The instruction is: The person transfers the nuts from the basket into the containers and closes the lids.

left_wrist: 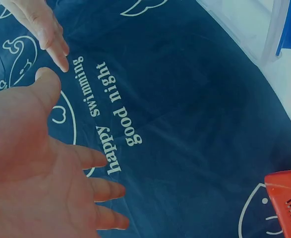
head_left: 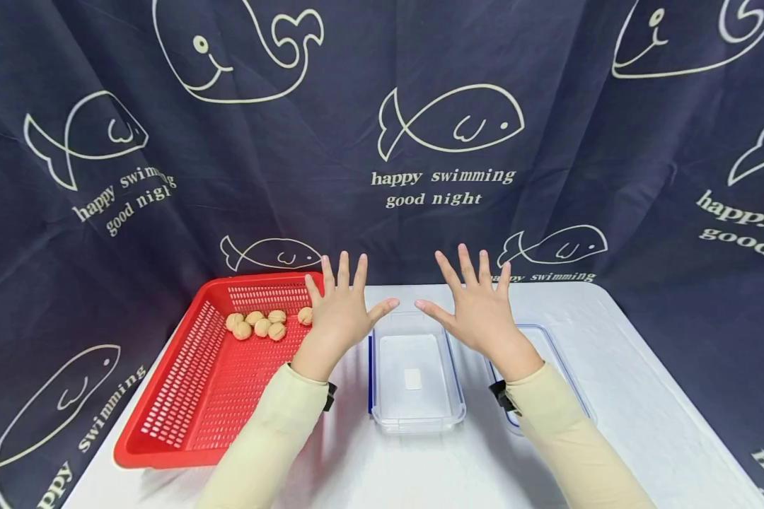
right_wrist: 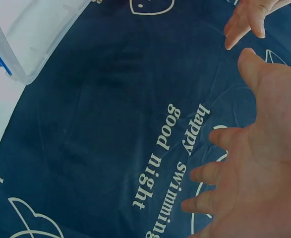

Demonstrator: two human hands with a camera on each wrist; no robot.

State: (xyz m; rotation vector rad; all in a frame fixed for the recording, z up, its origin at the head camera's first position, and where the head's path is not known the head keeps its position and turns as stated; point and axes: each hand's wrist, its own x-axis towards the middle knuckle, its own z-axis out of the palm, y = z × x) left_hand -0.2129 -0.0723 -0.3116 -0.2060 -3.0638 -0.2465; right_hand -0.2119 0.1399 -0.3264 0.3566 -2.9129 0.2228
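Both hands are held up over the table with fingers spread, and neither holds anything. In the head view my left hand (head_left: 340, 314) is between the red basket (head_left: 159, 445) and the clear plastic container (head_left: 414, 417). Several walnuts (head_left: 262, 327) lie at the back of the basket; one walnut (head_left: 305, 315) sits beside the left hand's outline. My right hand (head_left: 482, 318) is above the right side of the container, partly covering a clear lid (head_left: 557, 353) with a blue seal. The wrist views show the left palm (left_wrist: 31, 163) and right palm (right_wrist: 264, 153) with fingers extended.
A white table (head_left: 637, 424) carries the basket, container and lid. Behind and around it hangs a dark blue curtain (head_left: 331, 141) with white fish drawings and lettering. A blue clip flap (head_left: 371, 375) runs along the container's left side.
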